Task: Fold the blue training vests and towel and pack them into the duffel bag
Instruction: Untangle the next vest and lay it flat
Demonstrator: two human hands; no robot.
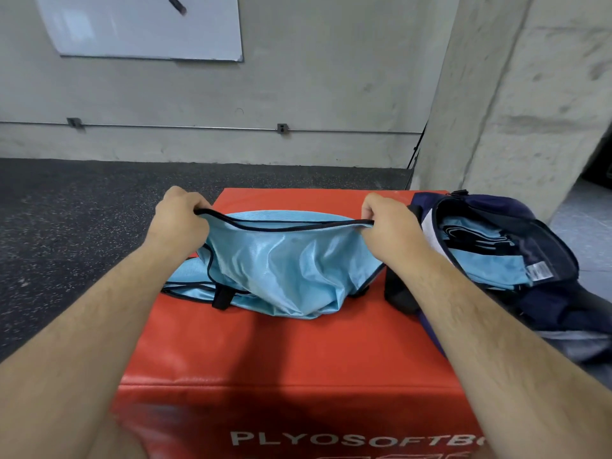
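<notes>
Both hands hold a light blue training vest up by its black-trimmed edge, which is pulled into a shallow line between them. The left hand grips one end of that edge, its fingers curled down over the trim and clamped on it; the right hand grips the other end the same way, fingers folded tight round the binding. From the trim the shiny fabric sags below the knuckles and bunches onto the top of a red plyo box, where the lower part of the vest lies crumpled, with a black strap showing near its left side. Just to the right of the right wrist, partly on the box, sits the navy duffel bag with its mouth open – inside lies a stack of folded blue vests with a small white label at the near corner. The held vest and the bag are apart, the right forearm crossing between them. Behind the box are dark speckled floor, a concrete pillar and a whiteboard on the wall.
</notes>
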